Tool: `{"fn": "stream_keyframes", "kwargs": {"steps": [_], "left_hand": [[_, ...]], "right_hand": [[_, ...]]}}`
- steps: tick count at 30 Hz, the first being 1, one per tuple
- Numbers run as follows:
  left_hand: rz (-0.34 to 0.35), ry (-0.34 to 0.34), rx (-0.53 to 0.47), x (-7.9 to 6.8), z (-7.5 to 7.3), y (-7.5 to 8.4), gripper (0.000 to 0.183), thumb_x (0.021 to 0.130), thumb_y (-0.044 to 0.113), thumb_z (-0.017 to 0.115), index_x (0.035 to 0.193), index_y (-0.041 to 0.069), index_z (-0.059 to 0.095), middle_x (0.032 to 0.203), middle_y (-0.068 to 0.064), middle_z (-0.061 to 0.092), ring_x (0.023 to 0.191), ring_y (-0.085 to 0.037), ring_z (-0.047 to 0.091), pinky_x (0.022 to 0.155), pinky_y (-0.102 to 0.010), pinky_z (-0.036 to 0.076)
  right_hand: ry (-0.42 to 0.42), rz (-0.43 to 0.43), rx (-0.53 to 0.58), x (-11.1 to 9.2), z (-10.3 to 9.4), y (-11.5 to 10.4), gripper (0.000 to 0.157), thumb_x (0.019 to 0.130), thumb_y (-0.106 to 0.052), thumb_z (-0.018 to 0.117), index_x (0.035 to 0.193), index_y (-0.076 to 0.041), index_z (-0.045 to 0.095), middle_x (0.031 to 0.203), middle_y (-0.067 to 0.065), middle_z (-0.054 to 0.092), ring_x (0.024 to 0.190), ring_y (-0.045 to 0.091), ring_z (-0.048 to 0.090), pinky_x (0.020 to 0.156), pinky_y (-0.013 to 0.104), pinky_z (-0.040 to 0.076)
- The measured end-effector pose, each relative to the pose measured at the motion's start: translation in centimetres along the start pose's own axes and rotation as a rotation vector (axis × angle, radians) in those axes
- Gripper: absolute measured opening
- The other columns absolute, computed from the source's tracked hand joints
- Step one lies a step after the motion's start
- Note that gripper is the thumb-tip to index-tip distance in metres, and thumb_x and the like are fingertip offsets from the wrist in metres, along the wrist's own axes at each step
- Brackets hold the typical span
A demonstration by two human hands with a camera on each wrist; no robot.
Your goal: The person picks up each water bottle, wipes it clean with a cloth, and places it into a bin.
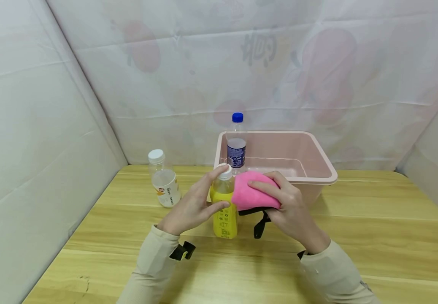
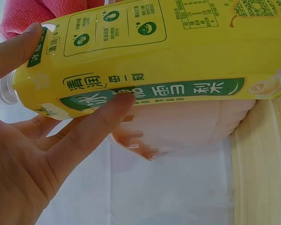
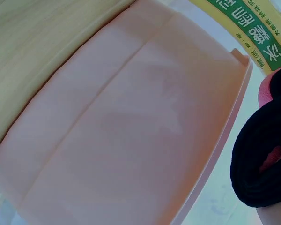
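Note:
My left hand (image 1: 193,202) grips a yellow-labelled bottle (image 1: 225,217) with a white cap; a finger lies at the cap and the thumb on the label. The bottle is upright, and its yellow label with a green stripe fills much of the left wrist view. My right hand (image 1: 292,207) holds a bunched pink plush cloth mitt (image 1: 255,192) against the bottle's upper right side. A black ribbed cuff (image 3: 253,154) on the mitt shows in the right wrist view. From it hangs a black strap (image 1: 260,228). The right fingertips are partly hidden behind the pink cloth.
A pale pink plastic basin (image 1: 327,176) stands behind my right hand. Near its left side is a clear bottle with a blue cap (image 1: 237,118) and blue label. Further left stands a white-capped clear bottle (image 1: 167,190). Everything is on a wooden table (image 1: 374,236), with white curtains around.

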State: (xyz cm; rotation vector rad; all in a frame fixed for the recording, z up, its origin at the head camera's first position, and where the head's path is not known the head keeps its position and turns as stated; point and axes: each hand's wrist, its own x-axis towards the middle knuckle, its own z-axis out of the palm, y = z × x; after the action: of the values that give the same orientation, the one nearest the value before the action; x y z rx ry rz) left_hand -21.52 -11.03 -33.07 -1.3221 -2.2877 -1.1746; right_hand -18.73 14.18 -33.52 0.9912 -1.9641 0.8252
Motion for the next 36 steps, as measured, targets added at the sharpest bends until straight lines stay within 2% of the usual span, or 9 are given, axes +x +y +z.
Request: {"fn": "stream_keyframes", "kwargs": {"steps": [3,8,12,16,21,24,26,30,36], "left_hand": [[0.018,-0.001,0.006,0.1,0.1,0.0,0.081,0.092,0.001,0.073,0.156,0.010,0.024,0.150,-0.024,0.043,0.116,-0.034,0.060,0.068,-0.020,0.060],[0.025,-0.004,0.006,0.3,0.1,0.0,0.081,0.092,0.001,0.072,0.156,0.009,0.024,0.150,-0.024,0.042,0.117,-0.034,0.060,0.068,-0.019,0.060],[0.017,-0.003,0.014,0.3,0.2,0.1,0.080,0.092,0.001,0.073,0.155,0.010,0.024,0.149,-0.024,0.043,0.119,-0.035,0.059,0.069,-0.021,0.060],[0.013,-0.007,0.028,0.3,0.2,0.1,0.080,0.092,0.002,0.073,0.156,0.010,0.024,0.149,-0.024,0.044,0.121,-0.035,0.058,0.071,-0.021,0.060],[0.018,0.006,0.047,0.1,0.2,0.0,0.081,0.091,0.002,0.074,0.156,0.010,0.025,0.152,-0.023,0.042,0.122,-0.035,0.057,0.070,-0.022,0.060],[0.011,0.010,0.056,0.1,0.2,0.0,0.081,0.092,0.003,0.074,0.155,0.009,0.025,0.153,-0.021,0.042,0.125,-0.035,0.055,0.078,-0.026,0.061],[0.000,0.009,0.057,0.0,0.1,0.0,0.081,0.092,0.003,0.074,0.155,0.009,0.025,0.154,-0.021,0.041,0.128,-0.035,0.054,0.083,-0.030,0.061],[-0.019,0.010,0.049,-0.2,0.0,0.0,0.081,0.092,0.003,0.074,0.156,0.010,0.025,0.156,-0.020,0.039,0.131,-0.035,0.052,0.085,-0.032,0.061],[-0.002,0.013,0.054,0.0,0.0,0.0,0.082,0.091,0.003,0.074,0.156,0.010,0.025,0.156,-0.020,0.039,0.131,-0.035,0.052,0.082,-0.030,0.061]], "right_hand": [[-0.015,0.000,-0.016,0.0,0.0,0.0,0.061,0.063,0.023,0.056,0.113,-0.006,0.075,0.112,0.014,0.065,0.096,0.031,0.066,0.089,0.020,0.054],[-0.071,0.007,-0.050,-0.1,0.0,0.0,0.063,0.059,0.023,0.051,0.108,-0.006,0.077,0.108,0.011,0.064,0.086,0.026,0.064,0.070,0.038,0.060],[-0.150,0.028,-0.096,-0.4,0.0,0.0,0.064,0.056,0.020,0.048,0.103,-0.012,0.077,0.102,0.005,0.062,0.074,0.017,0.057,0.057,0.031,0.052],[-0.297,0.040,-0.149,-0.9,0.6,0.1,0.060,0.054,0.018,0.052,0.097,-0.017,0.075,0.095,0.001,0.058,0.068,0.013,0.050,0.052,0.024,0.042],[-0.554,0.081,-0.219,-1.9,1.9,0.4,0.049,0.060,0.016,0.065,0.096,-0.015,0.076,0.094,0.004,0.057,0.068,0.016,0.052,0.054,0.027,0.050],[-0.705,0.119,-0.238,-2.4,2.5,0.5,0.043,0.064,0.013,0.074,0.099,-0.010,0.077,0.095,0.005,0.058,0.070,0.017,0.054,0.057,0.032,0.053],[-0.765,0.140,-0.240,-2.8,2.9,0.6,0.041,0.066,0.012,0.076,0.101,-0.009,0.077,0.093,0.004,0.058,0.071,0.016,0.053,0.058,0.032,0.053],[-0.769,0.153,-0.233,-3.0,3.0,0.7,0.045,0.065,0.013,0.075,0.104,-0.009,0.078,0.092,0.002,0.057,0.069,0.014,0.052,0.056,0.029,0.050],[-0.753,0.118,-0.244,-2.7,2.7,0.7,0.049,0.063,0.014,0.073,0.105,-0.010,0.078,0.094,0.002,0.059,0.069,0.014,0.051,0.054,0.027,0.048]]}}
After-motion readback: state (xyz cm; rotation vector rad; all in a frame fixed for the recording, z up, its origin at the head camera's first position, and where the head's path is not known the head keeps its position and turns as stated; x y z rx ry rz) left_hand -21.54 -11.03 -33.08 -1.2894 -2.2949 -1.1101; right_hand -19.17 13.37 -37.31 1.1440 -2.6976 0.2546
